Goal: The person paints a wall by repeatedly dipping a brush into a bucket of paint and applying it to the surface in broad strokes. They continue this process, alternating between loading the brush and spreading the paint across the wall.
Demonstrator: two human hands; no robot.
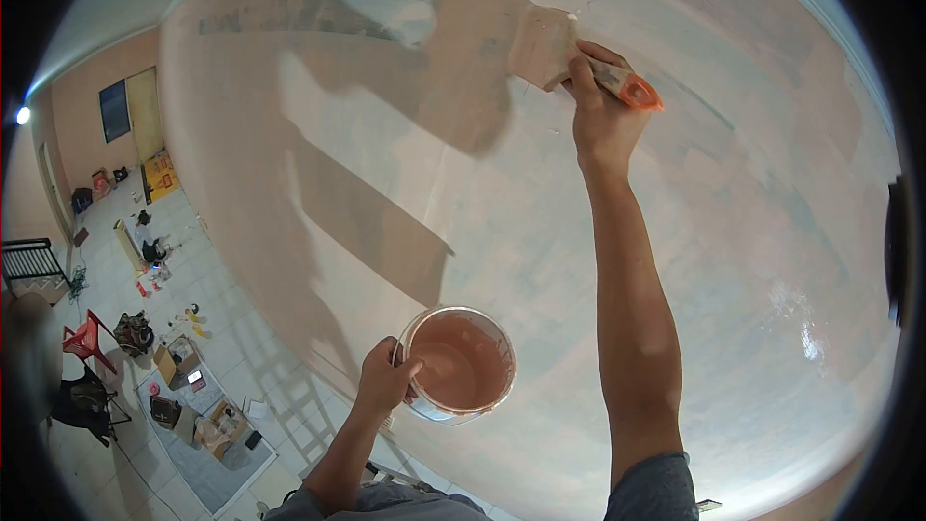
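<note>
High on the wall (540, 232), my right hand (603, 101) grips a wide paintbrush (617, 77) by its handle, which ends in orange. The brush head, coated in peach paint, lies against the wall and points left. My left hand (386, 376) is closed on the rim of a paint bucket (508, 388), thumb over the inside edge. Peach paint (458, 362) fills part of the bucket. Patchy peach and grey-blue areas cover the wall, and shadows of my arm, the brush and the bucket fall on it.
Far below on the left, the tiled floor (231, 314) holds a red chair (89, 340), a backpack (133, 334), a mat (217, 478) with open boxes, and scattered items. A black railing (31, 259) stands at the far left. A ladder-shaped shadow crosses the tiles.
</note>
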